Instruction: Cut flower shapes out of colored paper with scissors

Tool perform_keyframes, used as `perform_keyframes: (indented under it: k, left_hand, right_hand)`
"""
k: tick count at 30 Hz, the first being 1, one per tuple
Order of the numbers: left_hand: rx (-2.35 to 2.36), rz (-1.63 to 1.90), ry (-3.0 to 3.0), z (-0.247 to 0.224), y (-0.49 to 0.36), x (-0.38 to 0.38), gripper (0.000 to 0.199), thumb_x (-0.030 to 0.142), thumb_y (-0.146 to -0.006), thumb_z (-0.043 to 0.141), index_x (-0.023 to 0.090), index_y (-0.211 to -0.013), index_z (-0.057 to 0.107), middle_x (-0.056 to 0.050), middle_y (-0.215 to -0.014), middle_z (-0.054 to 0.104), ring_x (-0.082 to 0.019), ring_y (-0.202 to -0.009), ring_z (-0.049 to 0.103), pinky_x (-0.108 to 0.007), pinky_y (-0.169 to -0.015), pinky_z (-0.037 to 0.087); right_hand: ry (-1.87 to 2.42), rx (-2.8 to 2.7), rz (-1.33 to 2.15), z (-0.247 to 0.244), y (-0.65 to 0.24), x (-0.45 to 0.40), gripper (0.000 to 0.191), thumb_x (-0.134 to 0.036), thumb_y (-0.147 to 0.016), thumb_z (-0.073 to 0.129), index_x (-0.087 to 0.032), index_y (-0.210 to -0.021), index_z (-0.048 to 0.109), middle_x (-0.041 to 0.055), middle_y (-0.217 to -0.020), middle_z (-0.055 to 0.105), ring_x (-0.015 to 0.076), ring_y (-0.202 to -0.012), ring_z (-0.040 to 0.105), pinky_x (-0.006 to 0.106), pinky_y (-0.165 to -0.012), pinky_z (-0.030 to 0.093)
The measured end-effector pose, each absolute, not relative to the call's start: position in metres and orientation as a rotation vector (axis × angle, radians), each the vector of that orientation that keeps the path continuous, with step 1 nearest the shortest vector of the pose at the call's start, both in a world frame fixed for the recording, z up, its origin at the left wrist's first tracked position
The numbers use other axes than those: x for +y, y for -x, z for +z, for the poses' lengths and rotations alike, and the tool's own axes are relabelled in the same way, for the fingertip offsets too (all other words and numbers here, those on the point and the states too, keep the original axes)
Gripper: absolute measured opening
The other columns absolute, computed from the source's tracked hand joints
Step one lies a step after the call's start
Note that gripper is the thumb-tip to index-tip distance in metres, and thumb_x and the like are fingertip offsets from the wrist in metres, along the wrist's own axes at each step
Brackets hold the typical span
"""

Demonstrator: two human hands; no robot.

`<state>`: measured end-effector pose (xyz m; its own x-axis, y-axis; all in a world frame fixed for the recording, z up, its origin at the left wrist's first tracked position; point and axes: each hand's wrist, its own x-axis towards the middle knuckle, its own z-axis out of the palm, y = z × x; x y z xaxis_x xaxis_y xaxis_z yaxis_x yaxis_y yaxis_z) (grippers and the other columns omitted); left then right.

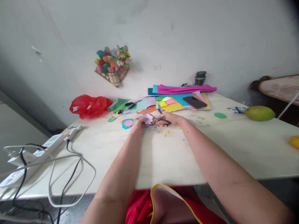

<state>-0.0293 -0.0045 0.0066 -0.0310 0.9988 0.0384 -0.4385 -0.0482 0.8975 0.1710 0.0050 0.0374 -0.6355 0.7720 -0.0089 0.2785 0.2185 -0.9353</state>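
My left hand (pixel 139 121) pinches a pale lilac paper flower (pixel 149 118) with a scalloped edge. My right hand (pixel 170 118) is closed round the dark handles of a pair of scissors (pixel 167 121), whose blades point left at the paper's edge. Just left of my left hand lies a blue and pink layered paper flower (pixel 127 123). Under and beside the held paper, other cut paper pieces are partly hidden by my hands. Small yellow and blue paper scraps (pixel 167 133) are scattered on the table below.
Coloured paper sheets (pixel 175 106), a phone (pixel 194 102) and a second pair of scissors (pixel 133 104) lie behind my hands. A red plastic bag (pixel 90 105) sits back left. A power strip (pixel 35 158) with cables occupies the left; a green-yellow fruit (pixel 260 113) lies right.
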Motion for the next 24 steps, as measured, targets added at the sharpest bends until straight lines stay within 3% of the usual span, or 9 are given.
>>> perform_keyframes:
  k: [17,24]
  left_hand:
    - [0.807,1.449,-0.803,0.014,0.022,-0.012,0.018,0.011,-0.051,0.073,0.015,-0.063,0.06,-0.004,-0.065,0.067,-0.017,-0.06,0.062,-0.034,-0.062,0.057]
    - [0.827,1.504,-0.783,0.014,0.016,-0.012,0.02,0.013,-0.051,0.073,0.016,-0.067,0.062,-0.003,-0.063,0.066,-0.016,-0.056,0.06,-0.031,-0.056,0.056]
  right_hand:
    - [0.926,-1.939,1.398,0.034,-0.165,0.005,0.021,-0.03,-0.073,0.076,-0.011,-0.074,0.066,-0.0023,-0.053,0.059,0.0058,-0.042,0.046,0.018,-0.04,0.035]
    - [0.93,-1.888,1.382,0.037,-0.159,0.001,0.021,-0.029,-0.075,0.076,-0.011,-0.071,0.065,-0.001,-0.052,0.06,0.0059,-0.042,0.047,0.018,-0.04,0.033]
